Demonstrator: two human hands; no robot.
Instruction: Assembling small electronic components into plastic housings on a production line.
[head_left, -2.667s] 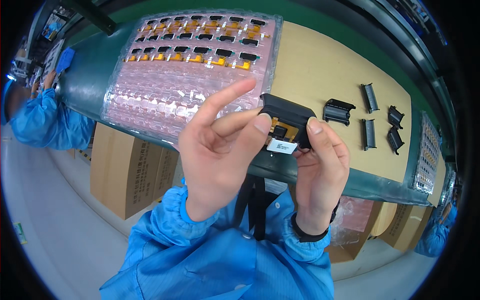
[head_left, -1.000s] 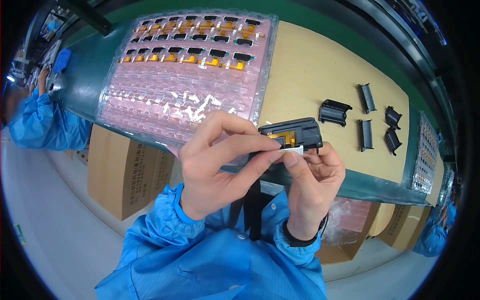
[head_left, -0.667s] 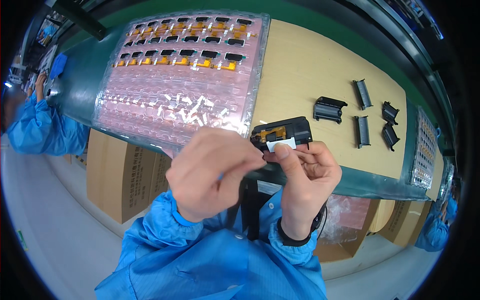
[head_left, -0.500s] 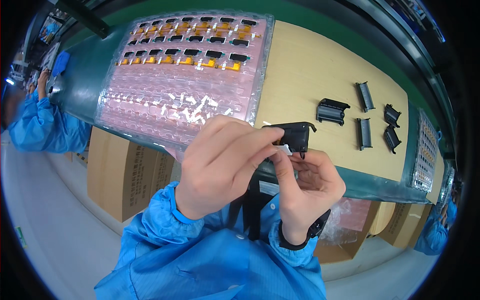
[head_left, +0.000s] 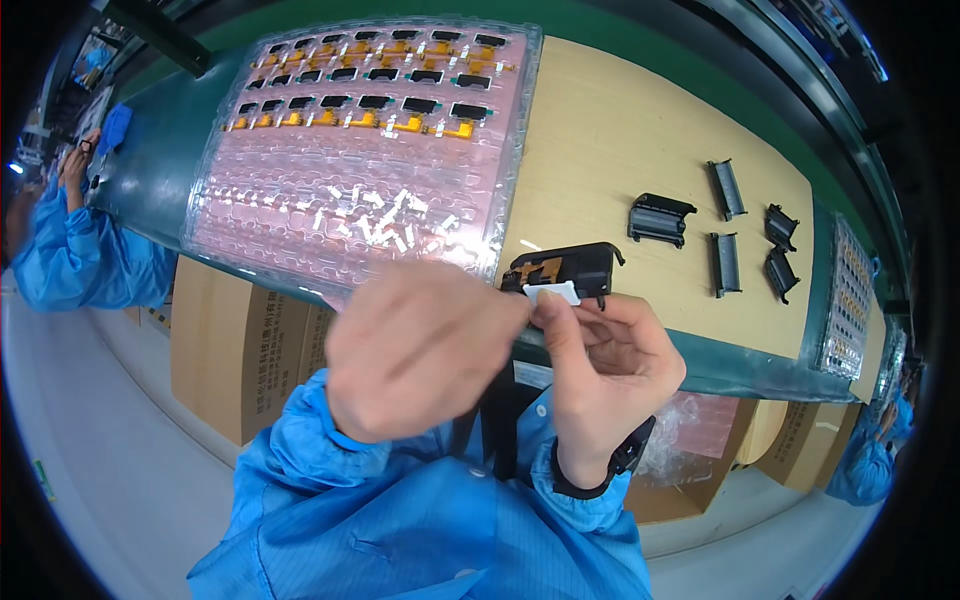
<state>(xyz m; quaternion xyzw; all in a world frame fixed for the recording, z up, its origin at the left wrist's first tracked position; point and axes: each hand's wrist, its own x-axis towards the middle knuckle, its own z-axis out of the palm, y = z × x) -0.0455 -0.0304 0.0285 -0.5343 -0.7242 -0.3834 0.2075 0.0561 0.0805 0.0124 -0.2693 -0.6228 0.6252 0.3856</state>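
Both hands meet over the near edge of the tan work surface (head_left: 600, 130). My left hand (head_left: 420, 345) is closed, its fingertips at a small black plastic part (head_left: 572, 268) with an orange flex strip. My right hand (head_left: 605, 365) pinches a small white tab (head_left: 553, 294) against that part from below. Which hand bears the part's weight is hidden by the fingers. A clear pink blister tray (head_left: 350, 190) lies just behind my left hand, with rows of black-and-orange components at its far end and loose white tabs in the middle.
Several black plastic housings (head_left: 660, 218) lie on the tan surface to the right. Another tray (head_left: 848, 300) sits at the far right. Cardboard boxes (head_left: 235, 345) stand under the bench. A co-worker in blue (head_left: 70, 250) sits at far left.
The hands have kept working on the black part close to the bench edge. The white tab now shows between my right thumb and finger, and the part sits slightly farther forward.
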